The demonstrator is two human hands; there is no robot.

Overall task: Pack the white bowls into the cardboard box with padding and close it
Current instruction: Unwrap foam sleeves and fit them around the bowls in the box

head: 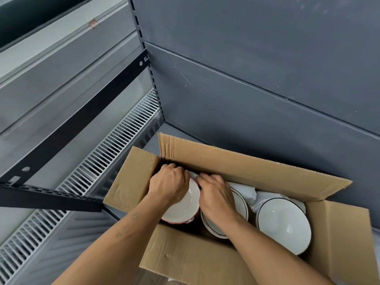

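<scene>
In cardboard box (226, 161): three white bowls (283, 223), side by side. At far rim of leftmost bowl (185, 204): left hand (168, 182) fingers curled, hold unclear; right hand (216, 194) fingers pinching padding (193, 175). Likely brittle, slick; lift by rims.

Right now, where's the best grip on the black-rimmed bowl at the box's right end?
Black-rimmed bowl faces up, so pinch its left rim from above, probably: a dark gap separates it from the middle bowl, while the cardboard box wall crowds its near side.
</scene>
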